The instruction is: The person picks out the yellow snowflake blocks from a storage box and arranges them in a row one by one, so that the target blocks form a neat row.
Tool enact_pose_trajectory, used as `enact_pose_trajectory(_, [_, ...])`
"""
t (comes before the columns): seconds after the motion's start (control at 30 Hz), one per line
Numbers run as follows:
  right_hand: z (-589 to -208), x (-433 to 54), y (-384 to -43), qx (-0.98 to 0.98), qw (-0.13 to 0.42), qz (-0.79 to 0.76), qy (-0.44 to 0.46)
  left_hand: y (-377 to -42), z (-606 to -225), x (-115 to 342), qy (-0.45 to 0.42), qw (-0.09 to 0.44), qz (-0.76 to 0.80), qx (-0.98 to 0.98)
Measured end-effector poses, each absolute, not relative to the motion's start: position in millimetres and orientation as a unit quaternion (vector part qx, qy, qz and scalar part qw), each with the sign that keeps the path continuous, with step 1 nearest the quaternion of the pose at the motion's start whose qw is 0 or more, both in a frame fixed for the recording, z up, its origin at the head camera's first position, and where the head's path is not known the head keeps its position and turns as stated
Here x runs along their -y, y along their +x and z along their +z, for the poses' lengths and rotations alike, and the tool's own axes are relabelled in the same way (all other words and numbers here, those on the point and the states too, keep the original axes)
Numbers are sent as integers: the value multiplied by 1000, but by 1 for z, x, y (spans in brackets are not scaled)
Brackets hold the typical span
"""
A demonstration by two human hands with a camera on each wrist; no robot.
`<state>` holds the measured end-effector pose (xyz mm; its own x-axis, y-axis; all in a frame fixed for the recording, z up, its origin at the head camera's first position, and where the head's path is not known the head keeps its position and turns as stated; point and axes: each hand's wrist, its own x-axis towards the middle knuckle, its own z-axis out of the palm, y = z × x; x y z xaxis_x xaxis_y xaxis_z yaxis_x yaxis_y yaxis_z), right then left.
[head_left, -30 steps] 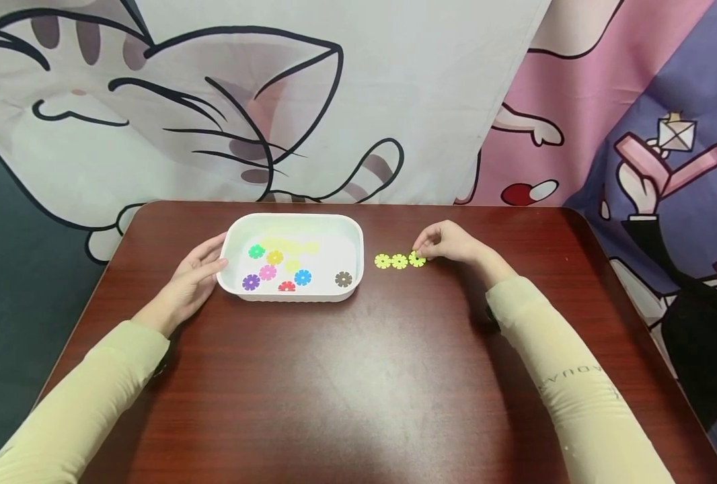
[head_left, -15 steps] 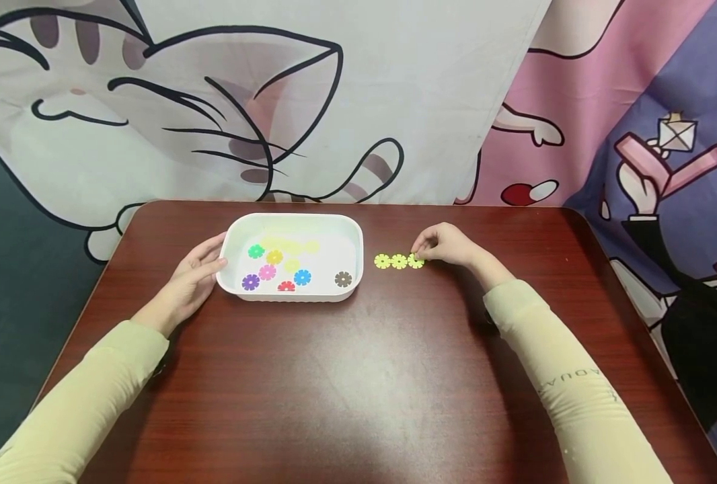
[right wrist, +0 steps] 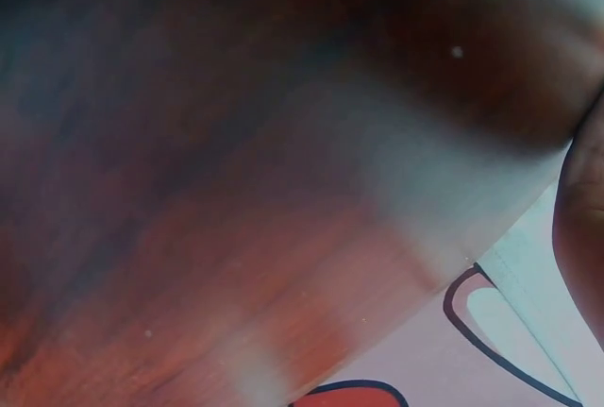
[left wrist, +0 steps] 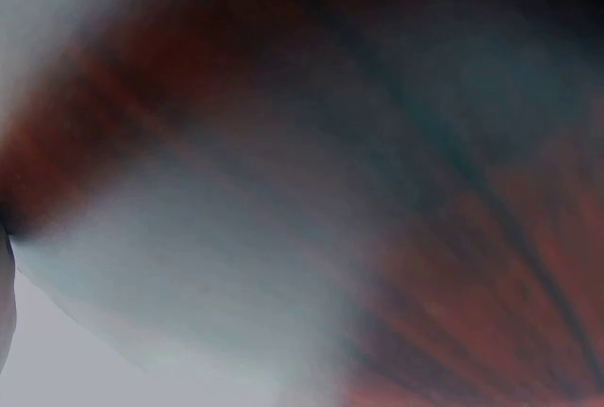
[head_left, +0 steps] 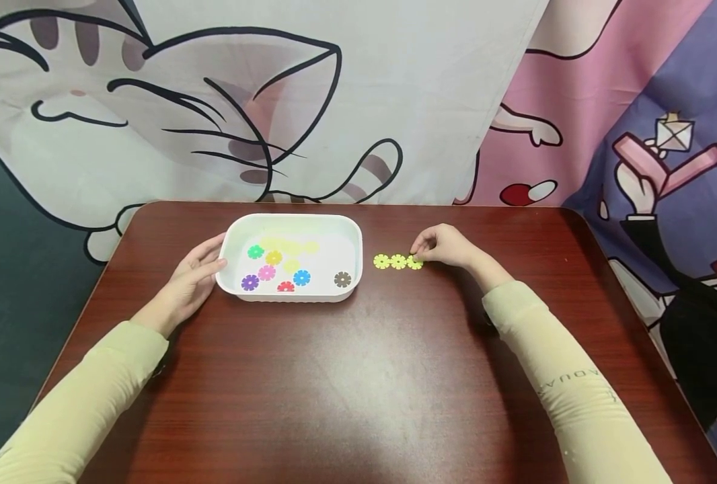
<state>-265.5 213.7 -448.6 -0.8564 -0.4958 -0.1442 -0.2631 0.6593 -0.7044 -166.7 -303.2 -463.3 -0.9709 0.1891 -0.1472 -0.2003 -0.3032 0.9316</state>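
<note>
In the head view a white plastic tray (head_left: 298, 296) stands on the table. My left hand (head_left: 190, 281) holds its left end, thumb at the rim and fingers along the outer wall. To the tray's right lies a short row of yellow-green snowflake discs: one at the left (head_left: 381, 261), a middle disc (head_left: 398, 261) and an end disc (head_left: 416, 263). The right hand (head_left: 446, 245) pinches that end disc between thumb and forefinger, partly covering it. The discs sit edge to edge; whether their slots interlock is too small to tell. Both wrist views show mostly blurred table.
Inside the tray lie several loose discs, among them a green one (head_left: 255, 251), a purple one (head_left: 250, 282), a blue one (head_left: 301, 277) and a brown one (head_left: 343, 279). The brown table (head_left: 334, 390) meets a cartoon-printed cloth (head_left: 431, 101) behind.
The right hand has shifted slightly left and down with the end disc, which now lies closer against the middle disc. The left hand and tray look unchanged.
</note>
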Motion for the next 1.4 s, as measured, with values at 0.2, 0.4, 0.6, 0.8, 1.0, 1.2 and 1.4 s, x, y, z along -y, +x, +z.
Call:
enact_pose_trajectory(0.2, [-447,-212,-268,-896,166,-349,-218,-169,-463,304,-6,126,802,-584])
enact_pose_trajectory(0.4, [-441,-206,-273,-893,160,-364,-211,-169,-463,303,-8,127,800,-586])
enact_pose_trajectory(0.6, [-424,-190,-275,-888,141,-376,-222,-167,-461,302,-13,129,800,-586])
enact_pose_trajectory(0.8, [-403,-163,-281,-879,123,-393,-242,-168,-462,303,-12,129,798,-589])
enact_pose_trajectory(1.0, [-387,-130,-285,-873,112,-399,-258,-167,-462,303,-13,126,802,-584])
enact_pose_trajectory(1.2, [-378,-97,-285,-856,123,-419,-277,-167,-462,303,-15,123,803,-583])
enact_pose_trajectory(1.4, [-378,-63,-282,-847,131,-419,-301,-168,-462,303,-11,124,801,-586])
